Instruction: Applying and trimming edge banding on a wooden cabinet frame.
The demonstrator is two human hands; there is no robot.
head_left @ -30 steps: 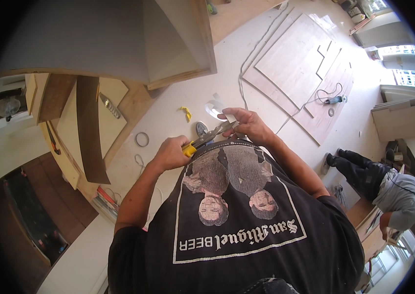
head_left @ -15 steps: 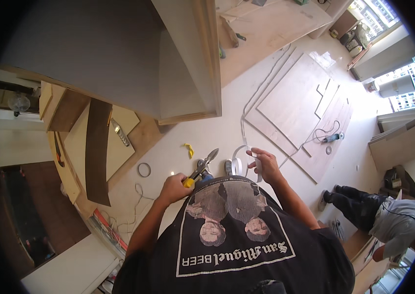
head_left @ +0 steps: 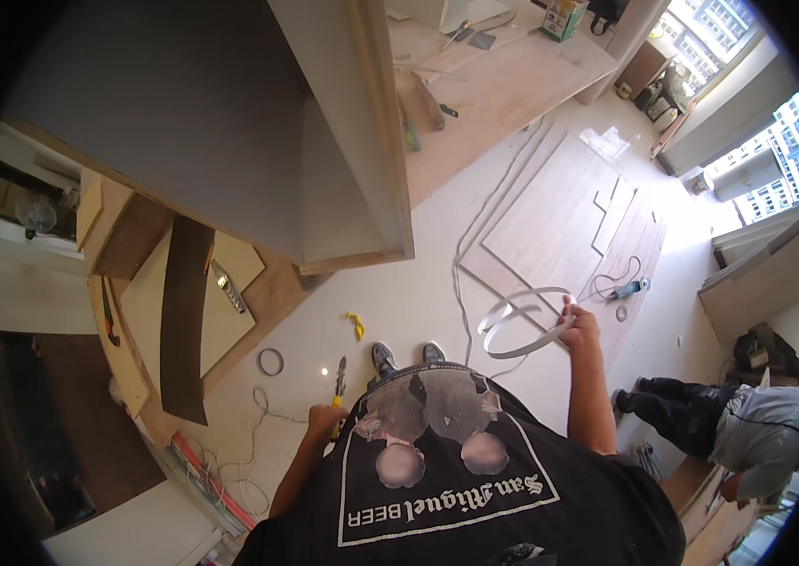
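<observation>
My left hand [head_left: 324, 418] hangs low beside my body, closed on metal snips [head_left: 337, 396] with yellow handles, blades pointing forward. My right hand [head_left: 580, 325] is raised out to the right, its fingers pinched on a loose coil of white flat strip [head_left: 514, 353] that forms wide loops over the floor. A small yellow object [head_left: 357, 326] and a grey ring-shaped roll [head_left: 270, 361] lie on the floor ahead and to the left of my feet.
A wooden cabinet [head_left: 404, 226] fills the upper left, beside a workbench [head_left: 550, 71]. Plywood sheets [head_left: 541, 217] lie on the floor with a corded power tool [head_left: 627, 289]. Loose cables [head_left: 258, 406] trail at lower left. A co-worker [head_left: 757, 424] is bent over at right.
My hands have parted. My left hand has lowered with the snips; my right hand has swung outward to the right, the white strip now opened into wider loops.
</observation>
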